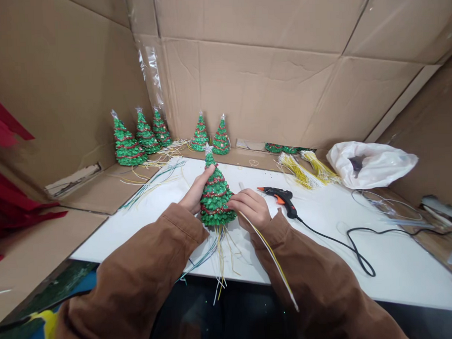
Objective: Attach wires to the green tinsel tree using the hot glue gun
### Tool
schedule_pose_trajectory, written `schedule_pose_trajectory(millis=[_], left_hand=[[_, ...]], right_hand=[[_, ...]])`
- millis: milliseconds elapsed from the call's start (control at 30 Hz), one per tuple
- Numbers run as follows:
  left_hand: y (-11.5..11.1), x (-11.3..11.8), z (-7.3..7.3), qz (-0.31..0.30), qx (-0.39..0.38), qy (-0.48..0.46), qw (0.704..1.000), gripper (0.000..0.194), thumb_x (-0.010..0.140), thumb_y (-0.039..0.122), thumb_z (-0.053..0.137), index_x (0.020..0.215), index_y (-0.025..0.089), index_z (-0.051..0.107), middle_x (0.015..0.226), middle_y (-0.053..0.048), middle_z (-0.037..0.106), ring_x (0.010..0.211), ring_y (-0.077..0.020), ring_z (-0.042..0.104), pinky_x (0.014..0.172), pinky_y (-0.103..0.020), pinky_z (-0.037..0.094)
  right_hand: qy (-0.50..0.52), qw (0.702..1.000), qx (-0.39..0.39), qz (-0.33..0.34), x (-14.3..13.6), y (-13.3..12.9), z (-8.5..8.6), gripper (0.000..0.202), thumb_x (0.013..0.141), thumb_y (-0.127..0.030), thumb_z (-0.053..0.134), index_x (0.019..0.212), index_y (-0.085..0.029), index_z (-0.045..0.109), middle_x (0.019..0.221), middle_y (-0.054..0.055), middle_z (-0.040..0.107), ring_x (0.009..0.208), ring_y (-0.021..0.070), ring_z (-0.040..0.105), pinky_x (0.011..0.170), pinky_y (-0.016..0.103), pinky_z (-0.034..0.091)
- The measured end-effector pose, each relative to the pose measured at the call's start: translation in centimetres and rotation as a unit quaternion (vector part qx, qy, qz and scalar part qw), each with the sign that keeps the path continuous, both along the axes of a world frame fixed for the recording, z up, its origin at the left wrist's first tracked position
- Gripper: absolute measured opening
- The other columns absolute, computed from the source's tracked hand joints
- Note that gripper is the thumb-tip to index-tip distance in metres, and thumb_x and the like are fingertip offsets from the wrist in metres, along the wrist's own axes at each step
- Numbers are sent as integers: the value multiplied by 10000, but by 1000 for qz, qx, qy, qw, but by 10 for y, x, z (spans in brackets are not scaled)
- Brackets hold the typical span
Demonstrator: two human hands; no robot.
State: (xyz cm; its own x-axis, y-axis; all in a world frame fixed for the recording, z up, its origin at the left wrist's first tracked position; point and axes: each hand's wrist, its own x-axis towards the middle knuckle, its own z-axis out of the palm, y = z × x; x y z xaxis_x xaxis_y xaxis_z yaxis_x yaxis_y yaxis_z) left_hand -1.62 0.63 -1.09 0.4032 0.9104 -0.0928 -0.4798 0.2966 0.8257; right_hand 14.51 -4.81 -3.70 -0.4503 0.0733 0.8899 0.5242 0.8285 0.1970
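A small green glittery Christmas tree (216, 192) with red garland and a silver star stands upright over the front of the white board. My left hand (197, 190) grips its left side, thumb on the upper branches. At the tree's lower right, my right hand (251, 207) pinches a yellow and white wire (271, 254), whose long end trails down toward the front edge. The wire's other end is hidden by the fingers and branches. Several thin wires (219, 254) in yellow, white and blue-green hang from beneath the tree.
An orange and black glue gun (282, 197) lies right of my hand, its black cord (335, 240) running right. Similar trees (126, 143) stand behind. Bundles of yellow-white wires (300, 171) and a white plastic bag (372, 162) are at back right. Cardboard walls (252, 79) enclose the white board (324, 220).
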Motion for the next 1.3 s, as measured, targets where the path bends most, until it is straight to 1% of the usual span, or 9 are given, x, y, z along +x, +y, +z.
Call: schedule_pose_trajectory(millis=[333, 533, 633, 833, 933, 1033, 1100, 1200, 1300], left_hand=[[-2, 0, 1, 0, -15, -26, 1000, 313, 728, 447, 676, 679, 150, 592, 592, -5, 632, 532, -125, 603, 572, -239, 502], [-2, 0, 3, -10, -29, -38, 999, 321, 728, 447, 677, 667, 148, 579, 568, 0, 615, 507, -111, 586, 530, -218, 488], [-3, 1, 5, 6, -30, -24, 999, 358, 726, 482, 664, 643, 147, 566, 534, -1, 598, 480, -114, 579, 516, -223, 484], [-5, 3, 6, 16, -18, -5, 1000, 318, 747, 459, 650, 709, 147, 602, 581, -20, 647, 499, -133, 610, 544, -237, 503], [-3, 1, 5, 4, -34, -17, 999, 324, 762, 464, 630, 711, 144, 614, 589, -32, 655, 498, -144, 616, 554, -253, 519], [3, -3, 3, -11, -69, -50, 996, 366, 766, 499, 604, 677, 144, 603, 578, -44, 650, 511, -168, 626, 597, -300, 547], [9, -6, 1, 1, -104, -62, 993, 373, 783, 500, 575, 659, 149, 588, 573, -52, 648, 532, -193, 639, 616, -340, 558], [16, -10, -3, 38, -151, -75, 985, 370, 828, 458, 519, 611, 161, 549, 538, -49, 631, 517, -196, 634, 591, -345, 559], [20, -11, -7, 60, -176, -83, 979, 370, 839, 452, 499, 590, 180, 529, 482, -30, 596, 480, -194, 609, 581, -358, 560]], right_hand=[[-68, 995, 63, -26, 0, -2, 2, 145, 849, -79, 517, 879, -133, 649, 831, 87, 686, 764, 162, 576, 649, 290, 511], [-10, 995, -102, 2, -6, -3, -4, 204, 882, -162, 466, 943, -141, 660, 853, 94, 643, 813, 174, 537, 703, 324, 503], [24, 987, -161, -1, -8, -7, -5, 331, 913, -256, 388, 1121, -167, 629, 964, 108, 596, 901, 203, 519, 760, 370, 482], [71, 957, -257, -113, -17, -7, -7, 451, 925, -316, 350, 1371, -301, 413, 1311, 93, 357, 1170, 252, 375, 959, 451, 391], [57, 932, -346, -91, -21, -1, -13, 510, 933, -381, 331, 1435, -327, 255, 1368, 82, 286, 1257, 256, 319, 1016, 477, 353], [117, 907, -401, -50, -21, 3, -16, 741, 889, -471, 424, 1477, -242, 33, 1334, 126, 348, 1261, 247, 364, 1022, 471, 365], [191, 901, -389, -31, -19, 2, -13, 740, 857, -478, 485, 1460, -204, 155, 1238, 132, 451, 1162, 229, 469, 937, 421, 445], [274, 911, -308, -31, -16, -7, -2, 311, 858, -377, 506, 1086, -183, 589, 893, 65, 586, 810, 164, 575, 702, 314, 500], [256, 922, -289, -31, -19, -17, 6, 199, 849, -299, 515, 759, -166, 633, 616, 11, 571, 541, 106, 494, 527, 248, 434]])
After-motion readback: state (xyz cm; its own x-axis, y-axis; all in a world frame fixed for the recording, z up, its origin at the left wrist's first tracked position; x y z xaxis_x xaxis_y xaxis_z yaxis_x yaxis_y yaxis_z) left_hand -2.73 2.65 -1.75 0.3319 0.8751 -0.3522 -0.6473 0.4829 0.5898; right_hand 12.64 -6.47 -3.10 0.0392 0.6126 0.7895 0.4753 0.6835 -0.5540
